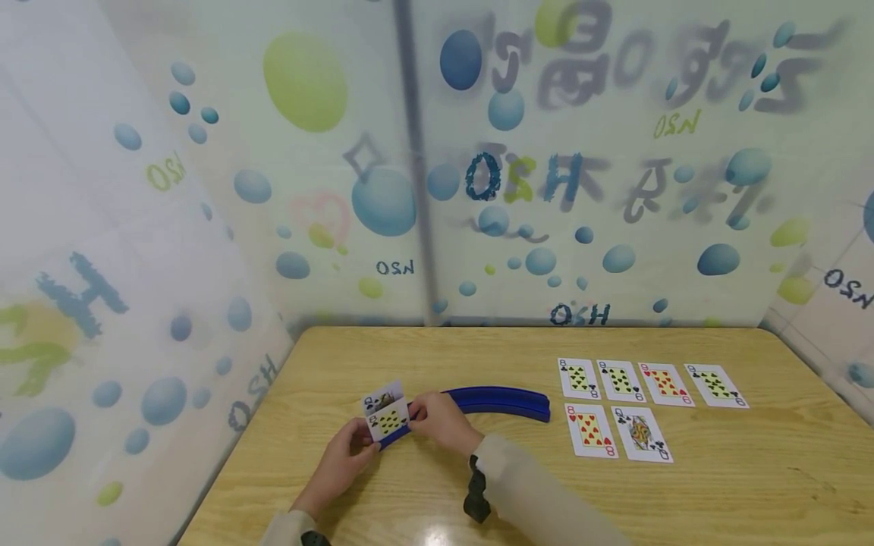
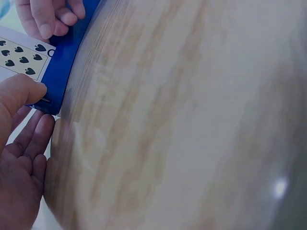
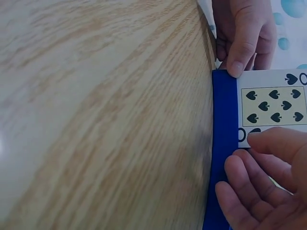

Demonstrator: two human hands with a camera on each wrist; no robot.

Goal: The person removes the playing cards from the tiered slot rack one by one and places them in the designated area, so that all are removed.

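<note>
A curved blue card holder (image 1: pixel 501 400) stands on the table, with two playing cards upright at its left end. The eight of spades (image 3: pixel 273 106) is in front, and a face card (image 1: pixel 381 397) rises behind it. My left hand (image 1: pixel 344 460) grips the holder's left end, its thumb on the front by the card's lower corner and its fingers behind. My right hand (image 1: pixel 442 421) pinches the right edge of the eight of spades, near its lower corner, between thumb and forefinger. Its other fingers curl by the blue holder, as the right wrist view shows.
Several playing cards lie face up in two rows at the right of the wooden table (image 1: pixel 526 497), among them an eight of hearts (image 1: pixel 591 431) and a queen (image 1: pixel 643 434). A patterned curtain (image 1: pixel 519 250) hangs behind the table's far edge.
</note>
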